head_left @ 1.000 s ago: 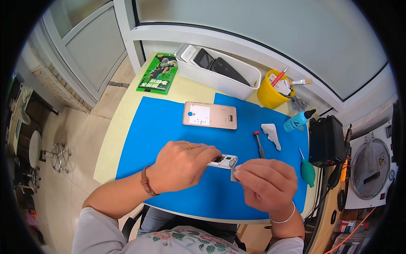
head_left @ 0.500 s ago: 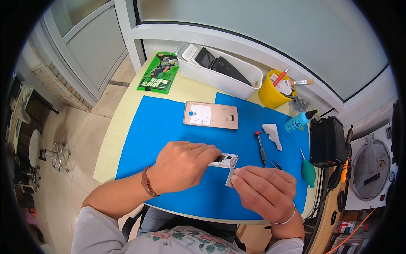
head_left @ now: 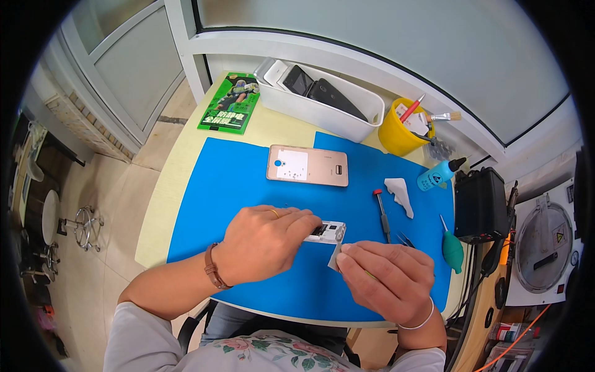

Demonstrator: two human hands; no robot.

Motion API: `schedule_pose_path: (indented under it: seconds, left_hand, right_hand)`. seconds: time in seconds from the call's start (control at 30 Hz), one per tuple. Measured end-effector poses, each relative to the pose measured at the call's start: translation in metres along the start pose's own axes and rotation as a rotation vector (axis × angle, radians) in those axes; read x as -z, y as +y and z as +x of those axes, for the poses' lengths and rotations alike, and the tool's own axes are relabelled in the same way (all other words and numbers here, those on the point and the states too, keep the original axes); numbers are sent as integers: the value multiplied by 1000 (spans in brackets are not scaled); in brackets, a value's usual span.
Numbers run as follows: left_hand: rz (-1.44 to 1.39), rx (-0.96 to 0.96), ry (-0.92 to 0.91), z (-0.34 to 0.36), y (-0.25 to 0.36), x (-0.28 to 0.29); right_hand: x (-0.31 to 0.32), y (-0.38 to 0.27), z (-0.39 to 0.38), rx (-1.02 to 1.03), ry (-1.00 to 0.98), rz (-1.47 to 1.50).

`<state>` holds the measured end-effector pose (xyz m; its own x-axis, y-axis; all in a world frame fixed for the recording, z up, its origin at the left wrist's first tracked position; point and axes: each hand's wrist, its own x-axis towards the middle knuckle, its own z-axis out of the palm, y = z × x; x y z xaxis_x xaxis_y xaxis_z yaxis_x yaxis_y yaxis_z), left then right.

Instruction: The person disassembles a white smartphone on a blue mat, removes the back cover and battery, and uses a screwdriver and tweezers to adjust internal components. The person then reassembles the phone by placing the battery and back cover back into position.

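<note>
My left hand (head_left: 265,243) is closed around an opened white phone (head_left: 327,232), whose right end sticks out past my fingertips with the inner parts showing. In my right hand (head_left: 387,279), pinched between thumb and index finger, is a small flat grey piece (head_left: 337,258) at the phone's lower right corner; whether they touch I cannot tell. Beyond them, a detached rose-gold back panel (head_left: 315,168) lies on the blue mat (head_left: 229,186). A red-capped screwdriver (head_left: 382,214), a pair of tweezers (head_left: 404,240) and a crumpled white tissue (head_left: 398,192) lie right of the phone.
Along the back of the pale desk stand a green packet (head_left: 229,111), a white bin of phones (head_left: 347,127) and a yellow cup (head_left: 400,136). At right are a blue bottle (head_left: 434,180), green blower (head_left: 452,251), black device (head_left: 480,204) and white machine (head_left: 536,279). A stool (head_left: 52,217) is left.
Compared with a second ago, my right hand sits slightly lower and the grey piece is more tilted. The tweezers show more beside my fingers. My left hand still grips the phone.
</note>
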<state>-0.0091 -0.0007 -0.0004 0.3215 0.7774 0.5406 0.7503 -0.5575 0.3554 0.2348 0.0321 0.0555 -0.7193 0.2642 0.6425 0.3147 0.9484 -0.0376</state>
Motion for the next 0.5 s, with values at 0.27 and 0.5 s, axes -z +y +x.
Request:
schedule_pose_path:
  seconds: [0.27, 0.5]
  left_hand:
    - [21, -5, 37, -1, -1, -2]
    - [23, 13, 40, -1, -2, -2]
  right_hand:
    - [-6, 1, 3, 54, 37, -43]
    - [-12, 0, -2, 39, 47, -108]
